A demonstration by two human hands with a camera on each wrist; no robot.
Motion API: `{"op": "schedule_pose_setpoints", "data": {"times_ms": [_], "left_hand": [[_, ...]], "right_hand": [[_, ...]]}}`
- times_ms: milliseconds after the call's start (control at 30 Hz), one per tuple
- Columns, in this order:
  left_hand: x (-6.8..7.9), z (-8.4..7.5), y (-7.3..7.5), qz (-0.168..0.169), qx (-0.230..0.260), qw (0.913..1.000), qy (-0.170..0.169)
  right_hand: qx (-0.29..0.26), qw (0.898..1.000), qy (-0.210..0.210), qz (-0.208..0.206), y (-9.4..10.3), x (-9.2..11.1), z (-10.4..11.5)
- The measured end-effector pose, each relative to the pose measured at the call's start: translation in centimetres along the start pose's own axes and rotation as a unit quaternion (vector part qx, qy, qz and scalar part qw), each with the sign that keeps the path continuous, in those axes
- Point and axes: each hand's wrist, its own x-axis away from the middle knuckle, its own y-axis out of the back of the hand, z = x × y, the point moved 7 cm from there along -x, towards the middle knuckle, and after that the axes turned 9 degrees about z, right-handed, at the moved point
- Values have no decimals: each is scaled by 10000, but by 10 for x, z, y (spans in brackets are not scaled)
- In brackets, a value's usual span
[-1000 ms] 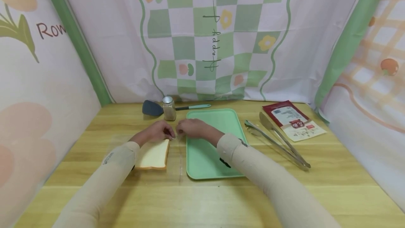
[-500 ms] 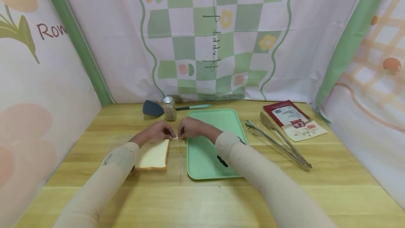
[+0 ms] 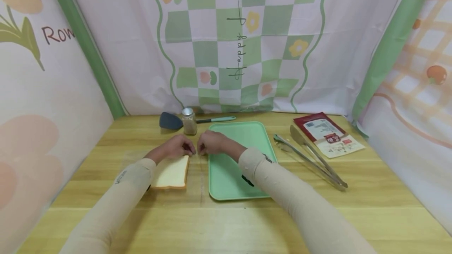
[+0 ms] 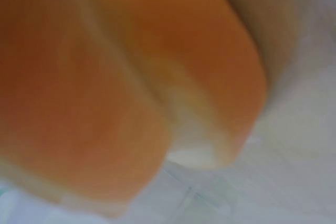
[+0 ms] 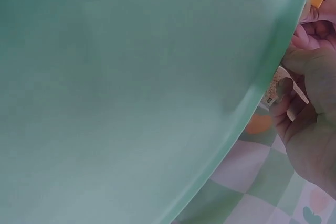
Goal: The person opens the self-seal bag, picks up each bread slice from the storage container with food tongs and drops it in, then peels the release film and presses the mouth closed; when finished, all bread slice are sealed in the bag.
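A slice of white bread (image 3: 171,173) with a brown crust lies on the table, left of the green tray (image 3: 226,183). Blurred brown crusts (image 4: 79,108) fill much of the left wrist view. Just beyond the slice's far edge, my left hand (image 3: 179,145) has its fingers curled in a pinch. My right hand (image 3: 213,142) faces it over the tray's left edge, thumb and fingertips together. Both hands pinch a small white strip, now mostly hidden by the fingers. In the right wrist view my right hand (image 5: 310,124) shows beside the tray rim, close to the left hand (image 5: 320,30).
A glass shaker jar (image 3: 189,124) with a metal lid stands at the back, before a spatula (image 3: 170,121). Metal tongs (image 3: 314,160) lie right of the tray, next to a red and cream pouch (image 3: 326,134). Faint edges of clear plastic (image 3: 202,183) show beside the bread.
The white strip, seen stretched between the fingertips half a second ago, is now largely covered. My right hand has shifted slightly left; the left hand and bread stay in place.
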Motion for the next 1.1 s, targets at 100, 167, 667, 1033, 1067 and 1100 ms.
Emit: {"op": "schedule_pose_setpoints", "data": {"times_ms": [100, 167, 667, 1033, 1067, 1100], "left_hand": [[1, -1, 0, 5, 29, 10000, -25], [1, -2, 0, 2, 36, 10000, -57], [2, -4, 0, -89, 63, 9999, -125], [0, 2, -1, -124, 122, 9998, -139], [0, 2, -1, -126, 117, 9998, -121], [0, 2, -1, -125, 116, 9998, -112]], "right_hand": [[226, 9997, -42, -37, 0, 0, 1], [344, 9994, -46, -62, 1, 0, 2], [1225, 9923, -82, 181, -10, -8, 8], [413, 9985, -39, 358, -11, -7, 1], [379, 9986, -8, 364, -10, -7, 1], [340, 9988, 34, 362, -10, -7, 1]]}}
